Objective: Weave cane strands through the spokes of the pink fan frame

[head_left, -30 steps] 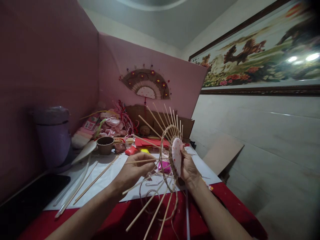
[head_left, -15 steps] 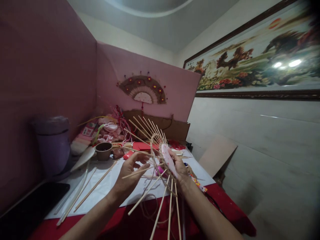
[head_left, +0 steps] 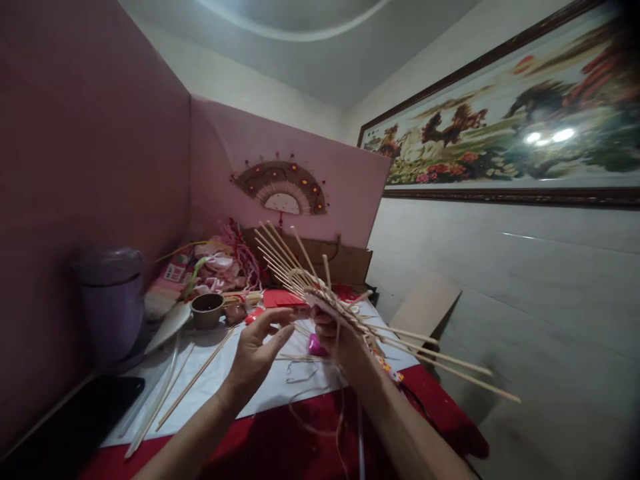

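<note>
My right hand (head_left: 337, 337) is closed on the base of a fan frame (head_left: 333, 308), a pale disc with thin wooden sticks spreading out from it. The frame is tilted, so the disc shows nearly edge-on. Sticks point up to the left and out to the right. Twine (head_left: 300, 275) is woven among the sticks near the disc, and a loose length of it hangs below my right hand. To the left of the frame, my left hand (head_left: 263, 343) is held with thumb and fingers apart, touching nothing that I can see.
A finished fan (head_left: 283, 187) hangs on the pink board behind. On the white-covered table are a brown cup (head_left: 207, 311), loose wooden sticks (head_left: 197, 377), a purple lidded bin (head_left: 111, 307), a black phone (head_left: 75, 423) and a heap of pink ribbons (head_left: 220, 260).
My right hand has turned the fan frame over, so its lower sticks now point right instead of down towards me. My left hand has come away from the sticks.
</note>
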The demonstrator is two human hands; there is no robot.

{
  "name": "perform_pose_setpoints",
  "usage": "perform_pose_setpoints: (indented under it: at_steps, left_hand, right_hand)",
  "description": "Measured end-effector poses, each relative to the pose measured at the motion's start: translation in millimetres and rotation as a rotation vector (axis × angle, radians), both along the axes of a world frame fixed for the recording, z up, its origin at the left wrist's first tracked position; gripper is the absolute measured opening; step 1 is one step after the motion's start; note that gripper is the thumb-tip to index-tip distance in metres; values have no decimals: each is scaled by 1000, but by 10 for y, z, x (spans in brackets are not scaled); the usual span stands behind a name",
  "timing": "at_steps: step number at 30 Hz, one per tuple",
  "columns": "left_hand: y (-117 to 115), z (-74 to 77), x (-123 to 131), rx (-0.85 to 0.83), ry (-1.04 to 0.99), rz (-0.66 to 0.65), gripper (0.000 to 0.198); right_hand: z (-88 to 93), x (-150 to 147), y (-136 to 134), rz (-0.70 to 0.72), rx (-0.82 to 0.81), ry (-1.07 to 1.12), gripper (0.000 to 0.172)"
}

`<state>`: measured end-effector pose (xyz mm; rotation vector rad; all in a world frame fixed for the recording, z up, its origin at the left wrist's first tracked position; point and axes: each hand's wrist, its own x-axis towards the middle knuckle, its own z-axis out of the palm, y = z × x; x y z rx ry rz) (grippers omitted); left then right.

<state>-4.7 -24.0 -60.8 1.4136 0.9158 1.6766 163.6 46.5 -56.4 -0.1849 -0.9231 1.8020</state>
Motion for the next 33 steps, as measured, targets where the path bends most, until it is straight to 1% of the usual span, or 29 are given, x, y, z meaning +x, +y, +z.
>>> perform_pose_setpoints:
  at_steps: [2, 3, 5, 7, 8, 9, 11, 12, 13, 15, 17, 18, 20, 22, 23, 24, 25, 27, 28, 29, 30, 33]
  left_hand:
    - [47, -28, 1, -74, -7, -24, 23]
    - [75, -52, 10, -113, -5, -45, 25]
    - [120, -100, 52, -217, -3, -114, 31]
    - [133, -120, 124, -315, 2, -232, 38]
    - [128, -114, 168, -354, -30, -306, 40]
    - [117, -98, 215, -392, -93, -389, 41]
    - [93, -46, 309, -467, -293, -553, 38]
    - [87, -16, 352, -494, -388, -611, 35]
    - [88, 10, 392, -512, -462, -642, 32]
    - [110, 50, 456, -529, -520, -634, 25]
    - [149, 73, 498, -549, -538, -596, 20]
    - [171, 84, 511, -561, -539, -578, 18]
    - [211, 115, 529, -572, -540, -562, 13]
    - [244, 167, 542, -519, -581, -512, 5]
    - [257, 200, 547, -476, -611, -469, 8]
    - [268, 235, 551, -411, -655, -394, 15]
    - [276, 269, 551, -371, -676, -333, 21]
    - [283, 328, 545, -339, -669, -256, 27]
    - [280, 349, 541, -336, -652, -242, 27]
    - [273, 364, 538, -324, -640, -232, 28]
    - [261, 372, 539, -306, -633, -227, 27]
    - [192, 367, 587, -265, -672, -203, 24]
  right_hand:
    - [21, -8, -64, 76, -47, 81, 8]
    - [34, -12, -101, 104, -71, 127, 5]
    - [55, -25, -182, 146, -108, 220, 12]
    - [53, -45, -262, 177, -138, 308, 18]
    - [41, -59, -299, 189, -150, 348, 20]
    - [22, -77, -331, 199, -161, 385, 21]
    - [-32, -121, -380, 217, -185, 445, 20]
    - [-60, -147, -397, 225, -197, 468, 19]
    - [-87, -172, -409, 232, -211, 485, 18]
    - [-123, -217, -425, 243, -238, 507, 17]
    - [-131, -236, -436, 251, -264, 525, 17]
    - [-126, -229, -442, 238, -286, 490, 17]
    - [-113, -174, -458, 183, -338, 323, 16]
    - [-116, -62, -489, 110, -378, 125, 13]
    - [-129, 10, -513, 75, -389, 61, 10]
    - [-149, 88, -542, 33, -372, 32, 5]
    - [-175, 168, -575, -26, -328, 23, 4]
    - [-232, 305, -641, -166, -178, -8, 25]
    - [-258, 352, -666, -227, -102, -10, 32]
    - [-277, 380, -683, -278, -48, -4, 35]
    - [-290, 386, -690, -318, -30, 10, 34]
    - [-287, 288, -674, -415, -127, 56, 29]
